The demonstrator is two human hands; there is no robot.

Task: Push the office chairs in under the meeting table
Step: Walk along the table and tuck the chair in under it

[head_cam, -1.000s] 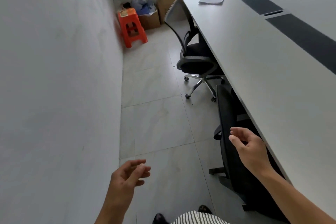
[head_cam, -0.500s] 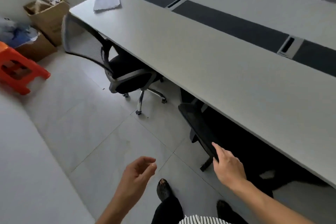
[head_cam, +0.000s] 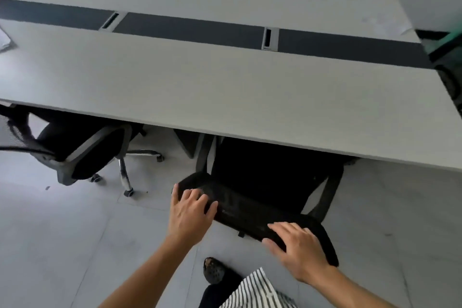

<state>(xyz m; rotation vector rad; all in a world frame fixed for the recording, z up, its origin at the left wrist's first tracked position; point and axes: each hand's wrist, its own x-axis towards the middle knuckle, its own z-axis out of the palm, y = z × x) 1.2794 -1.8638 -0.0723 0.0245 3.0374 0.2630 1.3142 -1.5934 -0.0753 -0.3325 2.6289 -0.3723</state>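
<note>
Grip: left hand (head_cam: 190,215) and right hand (head_cam: 297,245) lay spread, fingers apart, on the black mesh office chair's backrest top (head_cam: 252,212).
Chair: seat already under the long white meeting table's near edge (head_cam: 225,132).
Risk: an uneven push could have swivelled it; armrests might have struck the edge.
Neighbour: grey-framed chair (head_cam: 82,155) angled at left.

We have turned from looking along the meeting table (head_cam: 225,87) to facing its long edge square on. Our left hand (head_cam: 191,210), which hung free over the floor, now rests on the top of the black chair's backrest (head_cam: 247,210), and our right hand (head_cam: 297,245) has shifted to the backrest's other end.
</note>
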